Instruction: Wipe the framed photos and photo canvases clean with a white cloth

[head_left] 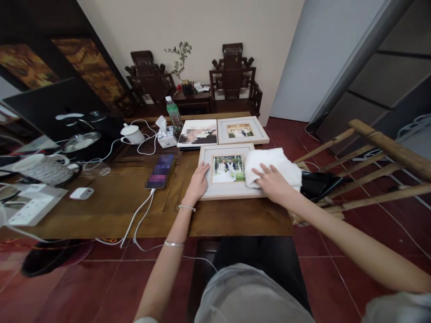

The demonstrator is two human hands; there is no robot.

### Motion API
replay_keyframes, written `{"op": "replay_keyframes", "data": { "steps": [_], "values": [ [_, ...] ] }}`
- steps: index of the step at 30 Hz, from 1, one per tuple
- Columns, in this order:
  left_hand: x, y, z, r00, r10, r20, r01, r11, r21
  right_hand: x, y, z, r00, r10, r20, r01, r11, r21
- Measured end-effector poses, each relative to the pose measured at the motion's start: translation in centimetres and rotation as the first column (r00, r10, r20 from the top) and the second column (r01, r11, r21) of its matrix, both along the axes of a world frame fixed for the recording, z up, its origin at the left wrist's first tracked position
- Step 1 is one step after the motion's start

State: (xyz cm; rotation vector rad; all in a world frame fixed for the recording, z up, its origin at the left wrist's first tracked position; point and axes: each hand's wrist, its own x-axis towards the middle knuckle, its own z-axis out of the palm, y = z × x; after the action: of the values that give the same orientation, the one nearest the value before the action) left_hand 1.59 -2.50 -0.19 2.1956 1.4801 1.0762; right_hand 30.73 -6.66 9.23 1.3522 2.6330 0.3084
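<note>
- Photo frame [227,171]: flat on the wooden table [240,222], nr the front edge; pale surround, outdoor photo of two seated ppl, one in white.
- White cloth [278,158]: bunched over frame's R part, running past its R edge.
- L hand [198,183]: at frame's L edge, fingers close tog. & pointing fwd; can't tell if they grip or just rest. Two bracelets on that arm.
- R hand [273,180]: on top of cloth, fingers slightly spread; thumb hidden, so can't tell if cloth is pinched or only pressed.
- Just behind: second frame [243,131] w/ smaller photo; to its L, white-edged photo panel [198,133], partly pixelated.
- Behind/L of panel: green-label bottle [173,113], tissue box [166,138].
- L of frame, apart: phone [160,171], screen lit, pixelated, cable plugged in.
- Further L: lidded white cup [132,134], patterned pitcher [42,169], white charger [81,193], power strip [38,204].
- R of table: bamboo chair [392,154], black bag [319,185] nr it.
- Far wall: two dark carved chairs [232,74], potted plant [182,58] betw. them.
</note>
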Motion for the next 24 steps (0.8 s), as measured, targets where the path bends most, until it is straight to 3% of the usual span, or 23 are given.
{"op": "replay_keyframes", "data": {
  "steps": [6,11,14,19,24],
  "values": [
    [0.0,0.0,0.2,1.000,-0.001,0.026,0.002,1.000,-0.028,-0.3,-3.5,0.3,1.000,-0.028,-0.005,0.028,0.998,-0.050],
    [0.1,-0.1,0.4,0.996,0.006,0.094,0.000,0.998,-0.061,-4.0,-3.6,0.4,0.996,-0.058,-0.072,0.050,0.993,-0.109],
    [0.4,-0.2,0.8,0.986,0.063,0.152,-0.043,0.991,-0.129,-7.1,-3.4,-0.2,0.988,0.015,-0.152,-0.032,0.993,-0.111],
    [0.6,-0.5,1.6,0.934,0.114,0.338,-0.025,0.966,-0.257,-11.8,-3.0,-1.9,0.919,0.257,-0.298,-0.291,0.954,-0.074],
    [0.2,-0.5,1.6,0.920,0.082,0.384,0.014,0.971,-0.240,-13.9,-1.2,-2.8,0.931,0.245,-0.270,-0.268,0.962,-0.052]
  ]
}}
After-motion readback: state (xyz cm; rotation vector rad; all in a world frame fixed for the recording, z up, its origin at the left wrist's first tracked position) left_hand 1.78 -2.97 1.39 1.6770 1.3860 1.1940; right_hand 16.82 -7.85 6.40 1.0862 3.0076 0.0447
